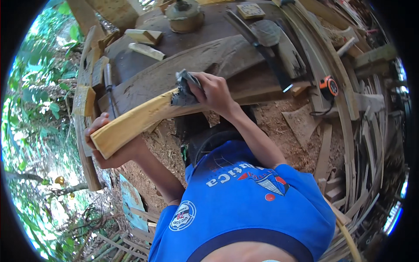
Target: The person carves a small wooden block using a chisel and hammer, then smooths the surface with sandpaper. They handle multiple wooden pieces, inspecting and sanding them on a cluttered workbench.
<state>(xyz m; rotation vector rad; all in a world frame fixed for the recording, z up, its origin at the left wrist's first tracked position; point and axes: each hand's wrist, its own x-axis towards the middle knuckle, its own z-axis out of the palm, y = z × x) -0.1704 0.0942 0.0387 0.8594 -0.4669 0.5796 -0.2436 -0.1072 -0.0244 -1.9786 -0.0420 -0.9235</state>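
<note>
A long pale yellow wooden board (131, 120) slants up to the right across the front of the bench. My left hand (109, 153) grips its near left end from behind and below, fingertips curled round the far edge. My right hand (210, 91) is closed on a crumpled dark grey sheet, like sandpaper or cloth (183, 89), pressed over the board's right end, which it partly hides. Just beyond lies a wide, weathered plank (179, 63) on the dark bench.
Wood offcuts (144, 37), a chisel-like tool (108, 83), a round tin (183, 19) and a dark long-bladed tool (270, 59) rest on the bench. An orange tape measure (328, 87) sits right. Long strips (369, 144) crowd the right; shavings (279, 139) cover the ground; foliage fills the left.
</note>
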